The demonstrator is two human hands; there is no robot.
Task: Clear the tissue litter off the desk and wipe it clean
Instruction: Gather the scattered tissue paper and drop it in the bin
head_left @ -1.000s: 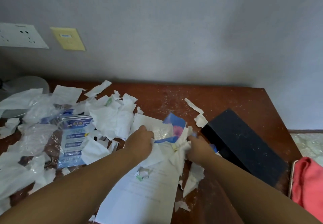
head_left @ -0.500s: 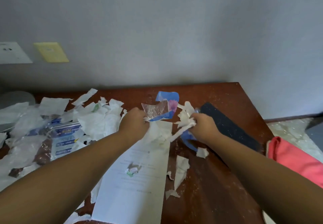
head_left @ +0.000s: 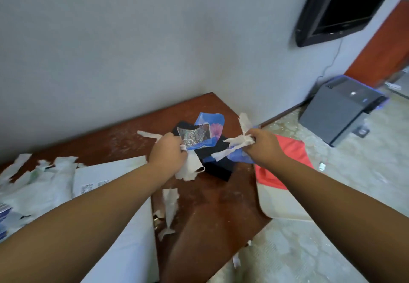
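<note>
Above the brown desk (head_left: 212,212), my left hand (head_left: 167,152) grips white tissue scraps (head_left: 188,167) together with a blue and silver torn wrapper (head_left: 203,133). My right hand (head_left: 264,145) grips a bunch of white tissue strips (head_left: 238,142) and a piece of blue plastic (head_left: 240,156). Both hands are lifted off the desk surface. More torn tissue (head_left: 169,207) lies on the desk below my hands, and a heap of tissue litter (head_left: 42,181) covers the desk's left side.
A black box (head_left: 219,167) lies on the desk under my hands. A white printed sheet (head_left: 124,234) lies by my left forearm. A red cloth (head_left: 285,156) rests on a chair beside the desk's right edge. A dark printer (head_left: 340,110) stands on the floor; a screen (head_left: 345,4) hangs on the wall.
Both hands have risen from the desk with the tissue and wrapper pieces and moved right. My view has swung right, bringing the floor, printer and wall screen in.
</note>
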